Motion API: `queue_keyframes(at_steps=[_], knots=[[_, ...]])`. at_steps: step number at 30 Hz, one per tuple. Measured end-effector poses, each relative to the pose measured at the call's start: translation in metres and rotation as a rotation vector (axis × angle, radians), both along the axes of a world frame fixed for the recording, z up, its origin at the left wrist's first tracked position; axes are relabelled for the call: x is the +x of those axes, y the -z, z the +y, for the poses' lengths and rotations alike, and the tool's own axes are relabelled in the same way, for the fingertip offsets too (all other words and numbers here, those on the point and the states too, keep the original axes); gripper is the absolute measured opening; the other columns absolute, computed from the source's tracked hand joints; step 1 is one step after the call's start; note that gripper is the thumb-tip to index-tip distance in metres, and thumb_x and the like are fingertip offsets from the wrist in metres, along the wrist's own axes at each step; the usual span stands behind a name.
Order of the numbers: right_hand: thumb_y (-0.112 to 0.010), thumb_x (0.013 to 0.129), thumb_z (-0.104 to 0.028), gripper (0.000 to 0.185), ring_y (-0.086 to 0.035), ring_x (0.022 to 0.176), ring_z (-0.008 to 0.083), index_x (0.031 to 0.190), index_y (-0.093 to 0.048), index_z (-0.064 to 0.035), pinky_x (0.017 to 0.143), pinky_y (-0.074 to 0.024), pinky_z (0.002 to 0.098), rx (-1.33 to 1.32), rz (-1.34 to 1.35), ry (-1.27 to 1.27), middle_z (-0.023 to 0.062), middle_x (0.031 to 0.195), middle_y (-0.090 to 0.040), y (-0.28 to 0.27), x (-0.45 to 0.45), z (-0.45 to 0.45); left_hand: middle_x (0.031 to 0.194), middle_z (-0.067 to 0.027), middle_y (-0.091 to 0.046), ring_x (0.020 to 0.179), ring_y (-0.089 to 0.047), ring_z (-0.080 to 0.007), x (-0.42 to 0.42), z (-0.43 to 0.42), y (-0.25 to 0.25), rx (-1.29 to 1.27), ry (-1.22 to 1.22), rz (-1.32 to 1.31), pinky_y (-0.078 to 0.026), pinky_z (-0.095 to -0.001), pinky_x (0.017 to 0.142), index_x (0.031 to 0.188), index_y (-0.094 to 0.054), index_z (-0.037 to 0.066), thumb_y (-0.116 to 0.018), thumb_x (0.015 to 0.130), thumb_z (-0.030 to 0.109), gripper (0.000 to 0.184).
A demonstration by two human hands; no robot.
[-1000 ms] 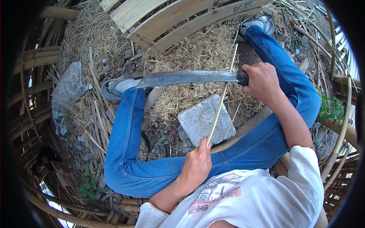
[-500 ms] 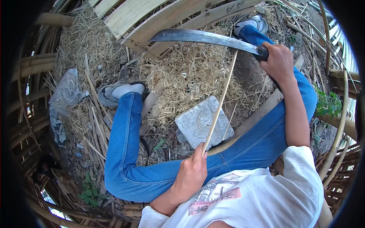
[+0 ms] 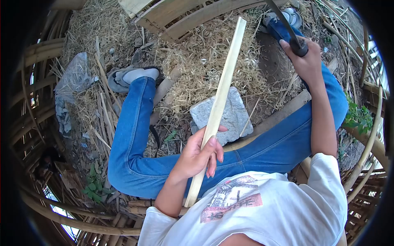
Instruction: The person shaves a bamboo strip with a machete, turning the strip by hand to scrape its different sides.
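My left hand (image 3: 202,152) is closed around a long, flat pale strip of bamboo (image 3: 226,74), which slants up and to the right. Its lower end reaches down past my wrist towards my shirt. In my right hand (image 3: 305,59) is the dark handle of a machete (image 3: 283,18), with the fingers wrapped round it. The blade points up and away, and its far end runs out of view at the top. Under the strip, on the ground between my legs, lies a grey stone block (image 3: 232,110).
Pale shavings (image 3: 193,78) cover the ground ahead. Wooden slats (image 3: 197,20) stand at the top. A clear plastic bag (image 3: 76,74) lies at the left. Bamboo poles (image 3: 371,135) frame both sides, with green leaves (image 3: 359,117) at the right.
The machete has swung away from the strip, from lying crosswise to pointing up and away. My left hand has raised and turned the strip so its broad face shows, gripping it farther along.
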State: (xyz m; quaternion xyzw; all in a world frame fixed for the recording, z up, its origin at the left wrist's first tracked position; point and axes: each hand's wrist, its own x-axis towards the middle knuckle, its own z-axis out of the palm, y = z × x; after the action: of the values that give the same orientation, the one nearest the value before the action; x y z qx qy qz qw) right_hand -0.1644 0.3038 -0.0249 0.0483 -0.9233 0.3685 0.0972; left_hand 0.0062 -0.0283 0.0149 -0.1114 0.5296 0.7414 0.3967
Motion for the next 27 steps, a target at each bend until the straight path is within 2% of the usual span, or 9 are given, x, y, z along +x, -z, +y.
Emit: queue_keyframes(at_steps=[3, 10, 15, 19, 20, 23, 24, 25, 27], knots=[[-0.075, 0.089, -0.024, 0.022, -0.046, 0.062, 0.0086, 0.096, -0.074, -0.0036, 0.059, -0.0396, 0.0284, -0.372, -0.171, -0.134, -0.0009, 0.064, -0.056, 0.018, 0.007, -0.022, 0.071, -0.015, -0.059, 0.036, -0.053, -0.013, -0.002, 0.002, 0.004, 0.132, 0.007, -0.071, -0.043, -0.0228, 0.032, 0.14, -0.038, -0.008, -0.044, 0.107, 0.043, 0.061], [-0.073, 0.089, -0.016, 0.035, -0.051, 0.072, 0.0053, 0.123, -0.073, -0.0095, 0.071, -0.0413, 0.0255, -0.448, -0.428, -0.283, -0.0035, 0.077, -0.064, 0.014, 0.011, -0.035, 0.074, -0.02, -0.058, 0.036, -0.055, -0.0147, -0.006, 0.001, 0.014, 0.409, 0.034, -0.192, -0.045, -0.0244, 0.033, 0.142, -0.031, -0.013, -0.044, 0.106, 0.048, 0.072], [-0.069, 0.093, -0.013, 0.026, -0.043, 0.053, 0.0017, 0.116, -0.073, -0.0016, 0.048, -0.0327, 0.0202, -0.823, -0.573, -0.231, 0.005, 0.098, -0.076, 0.006, 0.011, -0.039, 0.08, -0.0225, -0.06, 0.046, -0.064, -0.0238, -0.003, 0.004, 0.02, 0.577, -0.027, -0.288, -0.052, -0.0286, 0.037, 0.145, -0.026, -0.015, -0.029, 0.104, 0.062, 0.087], [-0.062, 0.097, -0.012, 0.028, -0.033, 0.045, -0.0002, 0.12, -0.068, 0.0032, 0.043, -0.0271, 0.0175, -1.014, -0.575, -0.157, 0.0135, 0.111, -0.074, 0.004, 0.007, -0.027, 0.123, -0.0395, -0.054, 0.12, -0.06, -0.0478, -0.006, 0.0, 0.026, 0.642, -0.195, -0.331, -0.057, -0.0567, 0.091, 0.153, -0.021, -0.01, -0.022, 0.098, 0.074, 0.101], [-0.061, 0.097, -0.013, 0.031, -0.032, 0.044, -0.0003, 0.122, -0.066, 0.005, 0.044, -0.028, 0.0175, -1.029, -0.53, -0.147, 0.0174, 0.113, -0.073, 0.007, 0.006, -0.022, 0.141, -0.0412, -0.043, 0.137, -0.043, -0.0492, -0.004, -0.004, 0.043, 0.911, -0.189, -0.31, -0.04, -0.0635, 0.109, 0.156, -0.021, -0.006, -0.023, 0.098, 0.075, 0.099], [-0.061, 0.098, -0.015, 0.035, -0.033, 0.045, -0.0009, 0.125, -0.065, 0.0054, 0.048, -0.0311, 0.0178, -1.047, -0.447, -0.107, 0.0246, 0.121, -0.069, 0.01, -0.002, -0.005, 0.144, -0.0383, -0.044, 0.136, -0.045, -0.0481, -0.013, 0.0, 0.026, 0.614, -0.362, -0.331, -0.038, -0.0631, 0.111, 0.155, -0.023, -0.006, -0.024, 0.098, 0.074, 0.099], [-0.061, 0.097, -0.016, 0.036, -0.033, 0.046, -0.0012, 0.125, -0.064, 0.0064, 0.051, -0.0321, 0.0175, -1.069, -0.419, -0.097, 0.0255, 0.124, -0.068, 0.01, -0.004, -0.001, 0.145, -0.0356, -0.044, 0.138, -0.044, -0.0455, -0.014, -0.007, 0.032, 0.545, -0.365, -0.289, -0.034, -0.062, 0.114, 0.152, -0.029, -0.008, -0.024, 0.098, 0.074, 0.098], [-0.051, 0.102, -0.015, 0.037, -0.031, 0.044, -0.0015, 0.131, -0.06, 0.0049, 0.052, -0.0308, 0.0179, -0.997, -0.407, -0.041, 0.029, 0.135, -0.06, 0.009, -0.006, 0.001, 0.143, -0.0348, -0.048, 0.138, -0.045, -0.0415, -0.015, -0.012, 0.039, 0.471, -0.433, -0.205, -0.036, -0.0593, 0.114, 0.124, -0.056, -0.008, -0.027, 0.099, 0.073, 0.09], [-0.049, 0.103, -0.014, 0.036, -0.031, 0.045, -0.0011, 0.131, -0.06, 0.0055, 0.054, -0.032, 0.0182, -1.033, -0.377, -0.016, 0.0298, 0.139, -0.056, 0.005, -0.008, 0.008, 0.139, -0.0344, -0.052, 0.137, -0.047, -0.0392, -0.017, -0.026, 0.043, 0.475, -0.598, -0.154, -0.036, -0.0565, 0.116, 0.075, -0.058, 0.004, -0.031, 0.103, 0.065, 0.072]])
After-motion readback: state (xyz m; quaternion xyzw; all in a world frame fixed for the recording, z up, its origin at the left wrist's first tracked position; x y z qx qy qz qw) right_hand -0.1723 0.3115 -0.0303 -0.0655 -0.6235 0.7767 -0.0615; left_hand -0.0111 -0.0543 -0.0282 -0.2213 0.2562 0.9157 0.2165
